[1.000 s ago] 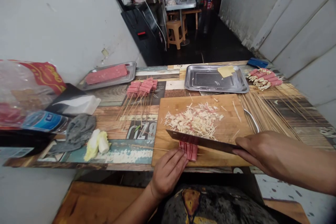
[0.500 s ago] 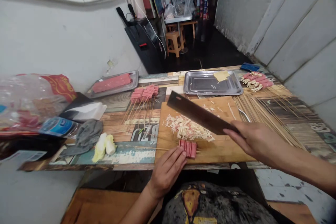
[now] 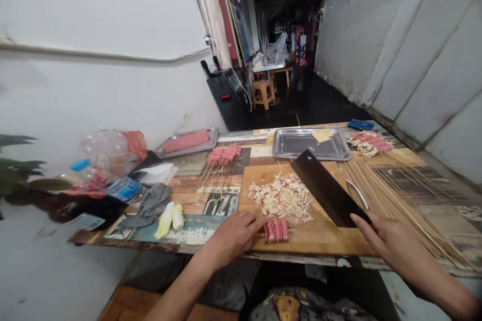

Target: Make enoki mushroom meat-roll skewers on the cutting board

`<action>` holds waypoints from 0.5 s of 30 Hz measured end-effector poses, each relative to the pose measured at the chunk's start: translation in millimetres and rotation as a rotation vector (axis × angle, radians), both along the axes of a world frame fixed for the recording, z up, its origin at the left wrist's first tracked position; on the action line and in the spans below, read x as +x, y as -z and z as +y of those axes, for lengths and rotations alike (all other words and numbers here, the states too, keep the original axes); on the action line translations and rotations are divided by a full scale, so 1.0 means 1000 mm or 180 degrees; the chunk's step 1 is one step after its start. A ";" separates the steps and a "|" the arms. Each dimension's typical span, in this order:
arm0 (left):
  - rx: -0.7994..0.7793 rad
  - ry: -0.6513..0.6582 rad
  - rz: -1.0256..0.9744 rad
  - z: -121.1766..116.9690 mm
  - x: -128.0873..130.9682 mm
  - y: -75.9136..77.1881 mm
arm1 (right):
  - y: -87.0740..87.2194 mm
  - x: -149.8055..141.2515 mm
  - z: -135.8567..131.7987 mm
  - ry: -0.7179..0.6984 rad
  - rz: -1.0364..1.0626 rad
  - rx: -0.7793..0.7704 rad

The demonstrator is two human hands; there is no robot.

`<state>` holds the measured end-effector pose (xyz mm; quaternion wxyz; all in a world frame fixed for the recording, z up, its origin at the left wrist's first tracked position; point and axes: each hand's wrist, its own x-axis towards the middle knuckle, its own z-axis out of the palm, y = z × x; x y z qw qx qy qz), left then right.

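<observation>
My right hand [image 3: 391, 241] is closed round the handle of a dark cleaver [image 3: 324, 190], its blade slanting over the right part of the wooden cutting board [image 3: 339, 241]. Near the board's front edge lies a skewer of pink meat rolls [image 3: 276, 230]. My left hand [image 3: 237, 233] is closed at the left end of those rolls, apparently on the stick, which it mostly hides. Behind the rolls spreads a heap of pale, thin chopped strips [image 3: 280, 196].
Finished meat skewers [image 3: 224, 154] lie left of the board, more [image 3: 371, 143] far right. Bare bamboo sticks [image 3: 399, 205] spread on the right. Two metal trays [image 3: 278, 153] [image 3: 213, 138] stand behind. Cabbage pieces [image 3: 165, 220], a grey cloth [image 3: 152, 205] and a bottle [image 3: 126, 189] lie left.
The cleaver has swung up off the rolls and away to the right. My left hand has shifted from the front of the rolls to their left end. The view has tipped upward.
</observation>
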<state>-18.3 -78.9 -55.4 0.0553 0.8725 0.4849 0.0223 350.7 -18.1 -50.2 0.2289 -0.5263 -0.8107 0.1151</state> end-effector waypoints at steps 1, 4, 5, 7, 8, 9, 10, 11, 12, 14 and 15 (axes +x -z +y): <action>-0.0145 -0.0013 -0.0108 0.000 0.002 -0.005 | 0.003 0.001 0.000 0.0021 0.0071 0.0000; -0.0464 -0.0075 -0.0858 -0.001 0.005 -0.021 | 0.011 0.004 0.001 0.0080 0.0214 0.0035; -0.0483 -0.0127 -0.1139 -0.001 0.004 -0.026 | 0.013 0.005 0.001 0.0091 0.0255 0.0053; -0.0353 -0.0393 -0.1589 0.003 -0.002 -0.033 | 0.017 0.006 0.001 0.0105 0.0315 0.0079; -0.0202 -0.0616 -0.1736 0.007 -0.007 -0.036 | 0.018 0.006 0.001 0.0110 0.0324 0.0090; 0.0007 -0.0893 -0.1822 0.014 -0.014 -0.039 | 0.019 0.006 0.000 0.0113 0.0325 0.0105; 0.0260 -0.1201 -0.1852 0.023 -0.023 -0.041 | 0.020 0.006 -0.001 0.0120 0.0317 0.0127; 0.0534 -0.1513 -0.1805 0.033 -0.033 -0.042 | 0.020 0.005 -0.003 0.0139 0.0311 0.0160; 0.0850 -0.1817 -0.1678 0.045 -0.043 -0.044 | 0.021 0.005 -0.004 0.0151 0.0321 0.0189; 0.1335 -0.2348 -0.1223 0.070 -0.064 -0.044 | 0.022 0.005 -0.006 0.0156 0.0390 0.0236; 0.1435 -0.2620 -0.0977 0.083 -0.073 -0.044 | 0.023 0.005 -0.007 0.0153 0.0435 0.0238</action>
